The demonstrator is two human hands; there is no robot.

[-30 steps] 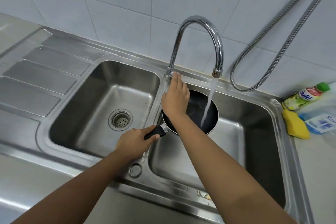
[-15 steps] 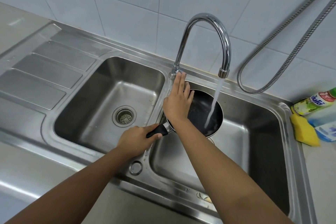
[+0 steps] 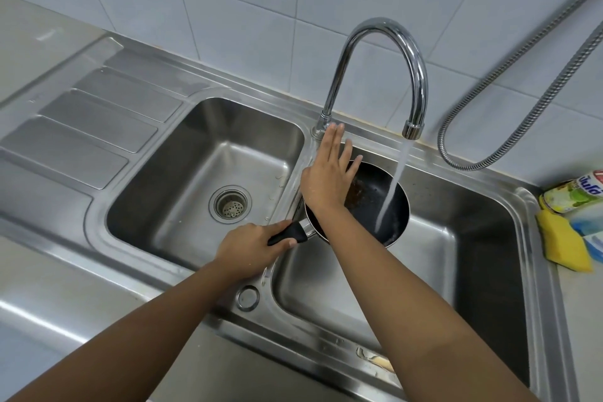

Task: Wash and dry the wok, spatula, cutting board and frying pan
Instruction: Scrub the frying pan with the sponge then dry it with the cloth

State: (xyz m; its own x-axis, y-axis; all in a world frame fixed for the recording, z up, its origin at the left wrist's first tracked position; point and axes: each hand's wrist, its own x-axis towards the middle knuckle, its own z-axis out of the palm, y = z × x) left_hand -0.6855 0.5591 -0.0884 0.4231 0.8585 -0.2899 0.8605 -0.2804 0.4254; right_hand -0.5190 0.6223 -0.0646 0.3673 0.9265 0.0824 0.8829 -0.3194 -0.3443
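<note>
A small black frying pan [image 3: 375, 202] hangs tilted over the right sink basin [image 3: 434, 258], under running water from the curved chrome faucet [image 3: 404, 52]. My left hand [image 3: 251, 248] grips the pan's black handle [image 3: 287, 236]. With straight fingers, my right hand [image 3: 329, 173] lies flat on the pan's inner surface at its left side. Brown residue shows on the pan beside my right hand's fingers. The wok, spatula and cutting board are out of view.
The left basin [image 3: 182, 192] has a round drain strainer [image 3: 231, 205]. A ribbed draining board [image 3: 81, 127] lies far left. On the counter at right sit a yellow sponge [image 3: 564, 243], a green-labelled soap bottle [image 3: 574, 194] and a blue-and-white pack. A metal hose [image 3: 522, 117] hangs on the tiled wall.
My right hand has slid a little over the pan's inner surface and its fingers have spread. The view has shifted slightly. My left hand keeps its grip on the handle.
</note>
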